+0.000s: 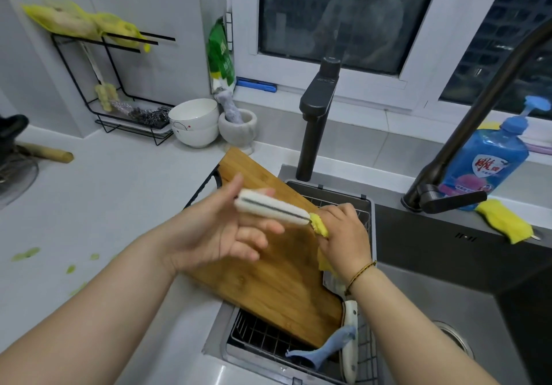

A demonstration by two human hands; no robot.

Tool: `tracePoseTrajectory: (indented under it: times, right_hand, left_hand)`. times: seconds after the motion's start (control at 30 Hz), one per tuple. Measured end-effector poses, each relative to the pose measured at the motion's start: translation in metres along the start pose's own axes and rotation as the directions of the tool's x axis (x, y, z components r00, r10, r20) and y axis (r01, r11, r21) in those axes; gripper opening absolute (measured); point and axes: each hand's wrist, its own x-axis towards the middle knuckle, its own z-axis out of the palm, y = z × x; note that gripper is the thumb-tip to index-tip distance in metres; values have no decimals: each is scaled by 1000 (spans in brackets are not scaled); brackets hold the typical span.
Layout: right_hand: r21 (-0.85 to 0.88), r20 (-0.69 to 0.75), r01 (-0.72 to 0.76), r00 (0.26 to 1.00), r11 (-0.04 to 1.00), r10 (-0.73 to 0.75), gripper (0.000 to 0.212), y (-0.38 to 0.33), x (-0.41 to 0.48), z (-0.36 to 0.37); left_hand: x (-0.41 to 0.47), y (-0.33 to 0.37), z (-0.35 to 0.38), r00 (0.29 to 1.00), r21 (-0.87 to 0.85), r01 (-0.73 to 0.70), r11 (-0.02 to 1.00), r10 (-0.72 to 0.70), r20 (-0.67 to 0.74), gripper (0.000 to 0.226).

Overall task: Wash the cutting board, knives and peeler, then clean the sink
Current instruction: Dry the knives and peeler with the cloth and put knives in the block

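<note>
The left hand (222,229) holds a white-handled knife (271,207) by the handle, fingers loosely curled, above the wooden cutting board (268,277). The right hand (343,235) is closed on a yellow sponge (318,223) pressed around the blade. The board lies tilted across a wire rack (260,334) in the sink (433,295). Another white-handled knife (350,340) and a blue peeler (322,349) rest in the rack.

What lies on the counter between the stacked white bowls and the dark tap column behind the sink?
In the head view, a stone mortar with a pestle stands between the bowls and the tap column.
</note>
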Motion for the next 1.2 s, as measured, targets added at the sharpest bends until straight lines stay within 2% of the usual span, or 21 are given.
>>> tracePoseTrajectory:
  times: [0.03,0.07,0.1,0.17,0.2,0.27,0.33,0.4,0.5,0.57,0.63,0.7,0.77,0.87,0.97,1.1,1.2]
  right_hand:
    - [20,45,-36,998,999,35,19,-2,3,-5]
    - [46,109,-53,993,998,47,20,-2,4,-7]
    - [76,158,-42,987,996,30,22,-1,5,-8]
    - [121,231,-37,973,992,8,23,-3,7,-13]
    - [134,264,-45,964,990,8,24,-6,8,-15]
    - [173,319,-80,948,982,21,24,-12,11,-19]
    - [216,362,-107,932,970,22,24,-16,14,-22]
    - [244,403,-141,915,960,32,23,-18,18,-25]
    - [341,351,-210,933,916,83,21,-19,20,-33]
    - [467,182,-278,959,840,216,24,-21,20,-41]
    - [550,-92,-203,949,810,301,28,-28,21,-50]
    - [473,-351,17,921,881,171,30,-39,29,-54]
    - [324,-468,204,883,924,-30,31,-49,39,-51]
    - [167,-499,309,846,936,-190,49,-58,48,-38]
    - [75,-494,360,824,930,-279,39,-56,41,-26]
    - [56,-355,382,871,922,-339,41,-38,15,-12]
    - [103,-272,342,913,934,-304,64,-32,4,-8]
  left_hand:
    - [-1,2,-1,998,62,-69,996,69,7,81]
    - [-2,4,-1,988,194,-145,970,152,-21,77]
    - [-1,5,0,964,380,-211,901,257,-73,60]
    - [2,13,6,863,695,-251,674,480,-154,19]
    - [3,19,8,824,758,-268,595,549,-140,17]
    - [7,27,11,812,794,-302,528,579,-76,23]
    - [9,32,16,827,720,-357,596,560,-54,23]
    - [15,34,19,810,636,-398,661,579,-95,17]
    - [22,42,23,737,651,-411,639,653,-176,9]
    - [23,50,26,698,662,-411,626,684,-214,11]
    - [25,54,29,679,690,-398,605,700,-222,12]
    - [27,54,32,675,705,-383,597,702,-227,10]
    - [30,52,35,676,695,-381,609,696,-239,6]
    - [32,50,40,686,659,-388,644,679,-260,6]
    - [31,52,39,693,592,-392,704,649,-314,10]
    - [27,55,32,693,510,-416,753,625,-359,9]
    - [26,51,30,696,509,-408,758,619,-365,10]
